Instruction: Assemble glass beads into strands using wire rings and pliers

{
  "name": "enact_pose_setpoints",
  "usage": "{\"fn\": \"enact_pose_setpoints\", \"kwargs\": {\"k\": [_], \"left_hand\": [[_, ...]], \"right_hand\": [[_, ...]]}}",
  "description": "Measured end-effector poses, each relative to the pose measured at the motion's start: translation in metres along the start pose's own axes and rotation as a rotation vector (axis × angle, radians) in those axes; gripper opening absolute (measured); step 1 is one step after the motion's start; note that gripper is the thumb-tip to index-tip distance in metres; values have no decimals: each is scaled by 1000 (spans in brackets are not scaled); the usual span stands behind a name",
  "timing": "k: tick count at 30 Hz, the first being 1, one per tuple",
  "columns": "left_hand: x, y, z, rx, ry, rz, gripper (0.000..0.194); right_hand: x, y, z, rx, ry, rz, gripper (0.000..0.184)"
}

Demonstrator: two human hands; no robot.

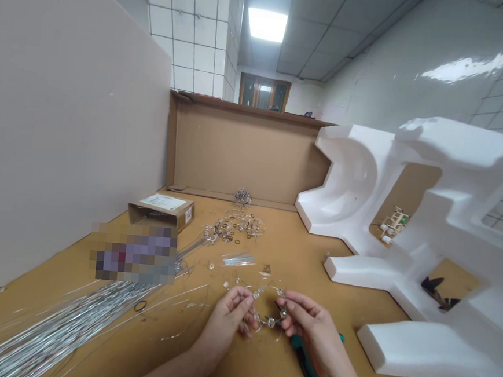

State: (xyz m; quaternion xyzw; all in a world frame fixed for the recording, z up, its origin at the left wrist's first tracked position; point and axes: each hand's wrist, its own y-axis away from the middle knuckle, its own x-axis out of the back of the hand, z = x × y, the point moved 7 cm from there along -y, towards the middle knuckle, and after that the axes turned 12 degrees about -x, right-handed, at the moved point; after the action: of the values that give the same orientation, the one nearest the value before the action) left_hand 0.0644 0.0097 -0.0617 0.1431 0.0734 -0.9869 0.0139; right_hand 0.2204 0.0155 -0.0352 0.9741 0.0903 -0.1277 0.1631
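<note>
Between my two hands is a ring of thin wire strung with clear faceted beads (271, 322), held just above the tabletop. My left hand (234, 310) pinches its left side between thumb and fingers. On the opposite side, the fingers of my right hand (305, 316) are closed on the wire close to a bead. Pliers with dark green handles (307, 361) lie under my right hand, which partly hides them. A few loose clear beads (226, 284) rest on the table beyond my left hand.
A long bundle of silvery wires (71, 319) spreads across the left side. Farther back are a heap of wire-and-bead pieces (248, 226), a small cardboard box (186, 215) and thin clear strips (238, 259). White foam packing blocks (417, 347) stand at right; a cardboard wall (246, 150) closes the back.
</note>
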Motion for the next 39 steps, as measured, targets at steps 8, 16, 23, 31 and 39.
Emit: {"fn": "enact_pose_setpoints", "kwargs": {"k": [8,16,23,31,39], "left_hand": [[4,-2,2,-51,-68,-12,31],[7,-1,1,-31,-106,26,32],[5,1,-2,-3,-89,14,33],[5,0,2,-12,-71,18,35],[7,0,2,-4,-67,31,34]], "right_hand": [[5,-4,4,-20,26,5,31],[7,-6,2,48,143,56,37],[6,-6,2,41,181,57,33],[9,-8,2,28,204,76,33],[11,-5,0,47,195,99,29]]}}
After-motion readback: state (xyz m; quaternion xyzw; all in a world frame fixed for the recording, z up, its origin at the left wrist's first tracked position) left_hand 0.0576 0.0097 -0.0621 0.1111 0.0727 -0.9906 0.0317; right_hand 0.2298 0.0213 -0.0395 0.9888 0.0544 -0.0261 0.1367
